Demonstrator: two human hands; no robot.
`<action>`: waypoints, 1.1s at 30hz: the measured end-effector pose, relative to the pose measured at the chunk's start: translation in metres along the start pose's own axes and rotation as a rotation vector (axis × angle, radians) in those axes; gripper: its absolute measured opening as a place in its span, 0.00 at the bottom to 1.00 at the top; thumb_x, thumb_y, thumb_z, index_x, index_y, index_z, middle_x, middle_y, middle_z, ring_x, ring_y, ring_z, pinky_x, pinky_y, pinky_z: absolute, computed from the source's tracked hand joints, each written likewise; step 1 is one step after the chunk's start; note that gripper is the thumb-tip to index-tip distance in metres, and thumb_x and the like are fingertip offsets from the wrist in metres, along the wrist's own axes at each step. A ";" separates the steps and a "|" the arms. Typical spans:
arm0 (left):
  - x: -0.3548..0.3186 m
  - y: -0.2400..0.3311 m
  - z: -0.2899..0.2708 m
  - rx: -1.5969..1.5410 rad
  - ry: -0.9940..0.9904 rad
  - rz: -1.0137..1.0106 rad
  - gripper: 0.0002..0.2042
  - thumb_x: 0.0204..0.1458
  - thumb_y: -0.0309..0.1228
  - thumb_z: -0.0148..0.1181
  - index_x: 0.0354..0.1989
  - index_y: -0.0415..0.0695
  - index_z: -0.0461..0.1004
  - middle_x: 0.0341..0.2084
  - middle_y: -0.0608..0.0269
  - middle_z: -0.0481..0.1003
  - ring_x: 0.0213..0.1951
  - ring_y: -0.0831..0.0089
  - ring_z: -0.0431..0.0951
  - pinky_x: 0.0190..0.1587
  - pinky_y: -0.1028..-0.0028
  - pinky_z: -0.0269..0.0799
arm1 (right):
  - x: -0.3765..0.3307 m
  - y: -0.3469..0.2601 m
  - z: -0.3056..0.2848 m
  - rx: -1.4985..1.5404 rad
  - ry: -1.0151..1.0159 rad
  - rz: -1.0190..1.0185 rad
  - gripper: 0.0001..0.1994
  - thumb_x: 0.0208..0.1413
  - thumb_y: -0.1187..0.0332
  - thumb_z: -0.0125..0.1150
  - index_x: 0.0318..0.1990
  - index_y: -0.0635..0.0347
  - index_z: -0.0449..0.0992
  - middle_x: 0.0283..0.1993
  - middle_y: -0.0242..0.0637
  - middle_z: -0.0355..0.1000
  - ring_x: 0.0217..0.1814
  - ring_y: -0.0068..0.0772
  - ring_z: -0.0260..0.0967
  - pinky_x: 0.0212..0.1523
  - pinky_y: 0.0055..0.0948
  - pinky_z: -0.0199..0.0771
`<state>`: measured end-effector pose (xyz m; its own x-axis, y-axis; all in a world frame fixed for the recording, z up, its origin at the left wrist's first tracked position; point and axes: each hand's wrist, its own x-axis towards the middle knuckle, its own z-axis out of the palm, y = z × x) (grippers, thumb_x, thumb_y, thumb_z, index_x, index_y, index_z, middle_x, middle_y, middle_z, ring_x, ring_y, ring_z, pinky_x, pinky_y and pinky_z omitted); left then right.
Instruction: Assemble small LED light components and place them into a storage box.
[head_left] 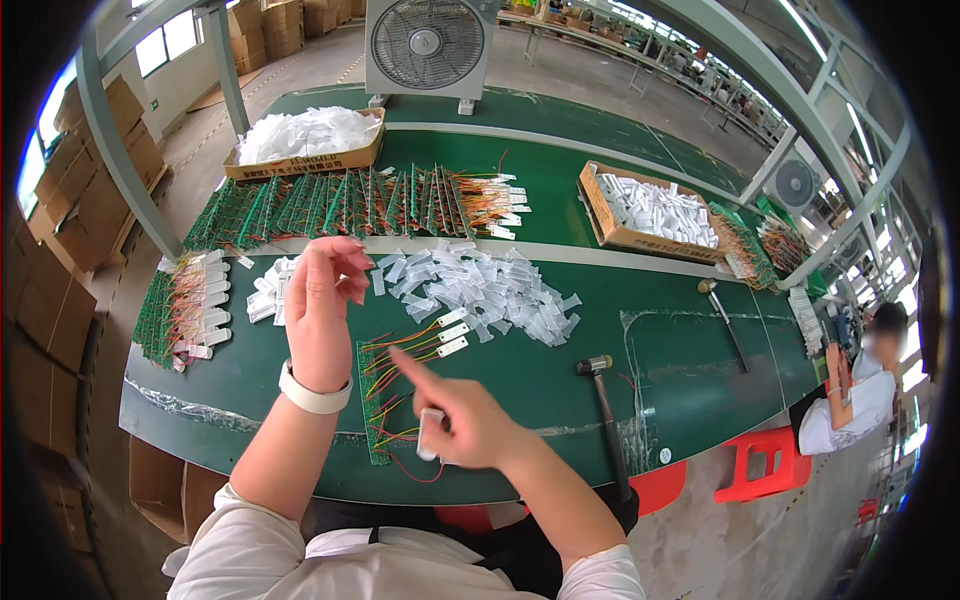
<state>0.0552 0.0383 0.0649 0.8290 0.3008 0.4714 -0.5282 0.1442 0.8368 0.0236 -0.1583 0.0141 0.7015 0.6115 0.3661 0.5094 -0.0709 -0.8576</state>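
Observation:
My left hand (322, 305) is raised over the bench, its fingers bent loosely and slightly apart, with nothing visible in them. Under my right hand (475, 422) lies a long green circuit board (370, 400) with red and yellow wires. Its index finger stretches over the wires, while the other fingers curl round a white plastic piece (430, 436). Several wires at the board's far end lead to white tabs (453, 333). Beyond my hands spreads a heap of clear plastic sleeves (490, 285). A smaller pile of white pieces (268, 292) sits left of my left hand, partly hidden by it.
Wired boards (320, 205) stand in a long row at the back, with more boards (155, 315) at the left. Two cardboard trays (330, 163) (600, 228) hold white pieces. A hammer (603, 410) lies right of me, another hammer (722, 315) farther off. A fan (425, 42) stands behind.

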 end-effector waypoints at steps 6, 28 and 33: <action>-0.017 0.010 0.011 -0.164 0.037 0.065 0.26 0.72 0.53 0.33 0.41 0.42 0.70 0.37 0.65 0.70 0.35 0.74 0.67 0.38 0.74 0.62 | -0.013 -0.024 0.036 -0.100 -0.239 -0.012 0.53 0.43 0.78 0.59 0.78 0.60 0.38 0.27 0.39 0.69 0.24 0.41 0.70 0.28 0.37 0.71; -0.052 0.119 0.060 -0.875 -1.127 -0.329 0.29 0.63 0.30 0.59 0.65 0.31 0.51 0.42 0.41 0.78 0.24 0.75 0.73 0.26 0.77 0.69 | -0.019 0.119 -0.062 0.154 0.587 0.258 0.14 0.68 0.76 0.48 0.53 0.64 0.81 0.32 0.22 0.67 0.29 0.11 0.57 0.30 0.16 0.57; -0.051 0.119 0.066 -0.352 -1.075 -0.218 0.16 0.60 0.26 0.62 0.54 0.29 0.74 0.39 0.51 0.79 0.30 0.70 0.78 0.32 0.73 0.74 | -0.024 0.115 -0.060 0.065 0.576 0.270 0.14 0.68 0.75 0.48 0.52 0.63 0.82 0.32 0.22 0.66 0.30 0.12 0.57 0.30 0.16 0.57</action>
<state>-0.0375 -0.0221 0.1590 0.5481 -0.6977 0.4613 -0.2361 0.4000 0.8856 0.0949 -0.2283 -0.0715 0.9657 0.0557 0.2537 0.2583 -0.1039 -0.9605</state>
